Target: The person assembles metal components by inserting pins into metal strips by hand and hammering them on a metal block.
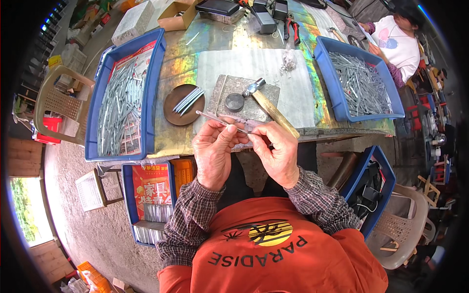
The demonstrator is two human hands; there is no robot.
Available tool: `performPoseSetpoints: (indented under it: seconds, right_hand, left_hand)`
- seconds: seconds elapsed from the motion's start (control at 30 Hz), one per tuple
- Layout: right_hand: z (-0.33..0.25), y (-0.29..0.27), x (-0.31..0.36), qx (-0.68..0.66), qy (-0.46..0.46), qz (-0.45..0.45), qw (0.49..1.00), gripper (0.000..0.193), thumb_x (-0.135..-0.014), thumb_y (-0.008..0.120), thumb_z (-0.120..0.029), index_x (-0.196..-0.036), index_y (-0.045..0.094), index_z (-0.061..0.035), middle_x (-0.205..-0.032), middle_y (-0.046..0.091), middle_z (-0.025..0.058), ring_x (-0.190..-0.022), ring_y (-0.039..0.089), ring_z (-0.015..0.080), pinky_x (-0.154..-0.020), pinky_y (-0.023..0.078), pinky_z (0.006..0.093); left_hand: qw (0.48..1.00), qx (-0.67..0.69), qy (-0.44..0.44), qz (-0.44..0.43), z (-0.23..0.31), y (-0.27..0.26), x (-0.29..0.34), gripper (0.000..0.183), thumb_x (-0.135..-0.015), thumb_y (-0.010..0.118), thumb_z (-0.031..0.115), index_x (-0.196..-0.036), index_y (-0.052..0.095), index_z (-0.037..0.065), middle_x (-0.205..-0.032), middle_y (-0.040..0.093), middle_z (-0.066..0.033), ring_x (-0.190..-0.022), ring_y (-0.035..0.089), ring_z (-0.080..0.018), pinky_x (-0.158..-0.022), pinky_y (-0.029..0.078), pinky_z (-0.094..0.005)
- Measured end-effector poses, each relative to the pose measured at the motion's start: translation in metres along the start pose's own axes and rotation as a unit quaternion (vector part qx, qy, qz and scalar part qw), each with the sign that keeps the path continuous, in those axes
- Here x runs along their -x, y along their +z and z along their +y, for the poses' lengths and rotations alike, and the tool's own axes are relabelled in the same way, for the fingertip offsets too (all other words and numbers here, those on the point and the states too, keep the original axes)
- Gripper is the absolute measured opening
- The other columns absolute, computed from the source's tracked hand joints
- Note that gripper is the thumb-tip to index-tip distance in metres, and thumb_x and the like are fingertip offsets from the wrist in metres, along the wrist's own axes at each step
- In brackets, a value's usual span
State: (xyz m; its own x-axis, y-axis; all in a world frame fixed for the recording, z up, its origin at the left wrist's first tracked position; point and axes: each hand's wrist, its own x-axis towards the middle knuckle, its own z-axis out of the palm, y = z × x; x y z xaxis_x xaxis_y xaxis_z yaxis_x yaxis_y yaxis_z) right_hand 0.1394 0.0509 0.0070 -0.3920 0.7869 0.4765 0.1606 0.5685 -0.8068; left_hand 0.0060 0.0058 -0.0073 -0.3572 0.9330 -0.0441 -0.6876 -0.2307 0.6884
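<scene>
My left hand [215, 151] pinches a slim silver metal rod [210, 116] between thumb and fingers, just past the near edge of the table. The rod's free end points up and left. At its other end, the thumb and forefinger of my right hand [274, 154] are closed; the fingertips partly hide that end. Beyond my hands lies a stone slab [222, 93] with a round dark metal block [235, 101] on it. A ball-peen hammer [268, 105] rests across the slab, its wooden handle toward my right hand. Several similar rods [188, 101] lie on a round brown dish [172, 101].
Blue trays full of grey metal rods stand at left [159, 83] and right [337, 105]. Pliers [295, 31], a cardboard box [176, 18] and black devices [264, 22] lie at the back. A person [398, 41] is at the far right. Another blue bin [128, 195] is below the table.
</scene>
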Motion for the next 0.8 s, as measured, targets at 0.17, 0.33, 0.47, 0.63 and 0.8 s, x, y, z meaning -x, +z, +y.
performPoseSetpoints:
  seconds: [0.17,0.33,0.47,0.63,0.8]
  right_hand:
    - [0.001,0.004,-0.001,0.016,-0.018,-0.006,1.000,0.009,-0.078,0.064,0.001,-0.083,0.056,-0.0004,-0.072,0.055,0.0118,-0.060,0.057,0.0262,-0.052,0.044,0.0319]
    - [0.002,0.003,-0.008,0.040,-0.020,-0.004,0.999,0.008,-0.079,0.064,0.000,-0.084,0.057,-0.0005,-0.072,0.055,0.0117,-0.060,0.057,0.0266,-0.053,0.044,0.0325]
    - [0.001,-0.009,-0.014,0.043,-0.024,-0.012,0.999,0.009,-0.078,0.064,0.001,-0.084,0.058,0.0000,-0.073,0.056,0.0112,-0.058,0.056,0.0238,-0.051,0.043,0.0312]
    - [0.009,-0.018,-0.016,0.050,-0.019,0.003,0.999,0.007,-0.079,0.063,0.001,-0.083,0.057,-0.0002,-0.071,0.055,0.0102,-0.055,0.054,0.0201,-0.049,0.041,0.0295]
    - [0.011,-0.020,-0.017,0.043,-0.017,-0.002,0.999,0.007,-0.080,0.062,0.002,-0.083,0.057,-0.0002,-0.071,0.055,0.0092,-0.055,0.054,0.0190,-0.048,0.041,0.0292]
  left_hand:
    - [1.000,-0.027,0.005,0.007,-0.002,-0.001,0.001,0.009,-0.086,0.059,0.000,-0.094,0.055,0.000,-0.089,0.065,-0.0131,-0.074,0.065,-0.0192,-0.067,0.056,-0.0305]
    - [0.997,-0.068,0.026,0.011,0.007,0.007,-0.007,0.008,-0.087,0.058,0.001,-0.094,0.055,-0.001,-0.087,0.065,-0.0115,-0.072,0.064,-0.0167,-0.066,0.055,-0.0282]
    - [0.989,-0.133,0.064,-0.002,0.017,0.003,-0.027,0.009,-0.088,0.057,0.000,-0.096,0.055,-0.002,-0.084,0.064,-0.0098,-0.071,0.062,-0.0140,-0.064,0.053,-0.0252]
    - [0.950,-0.282,0.136,-0.011,0.021,-0.002,-0.053,0.007,-0.087,0.057,-0.002,-0.093,0.057,-0.003,-0.081,0.064,-0.0095,-0.067,0.060,-0.0107,-0.061,0.050,-0.0209]
    - [0.938,-0.317,0.137,-0.012,0.015,-0.004,-0.061,0.005,-0.085,0.059,-0.003,-0.090,0.058,-0.003,-0.081,0.064,-0.0071,-0.067,0.059,-0.0090,-0.060,0.048,-0.0196]
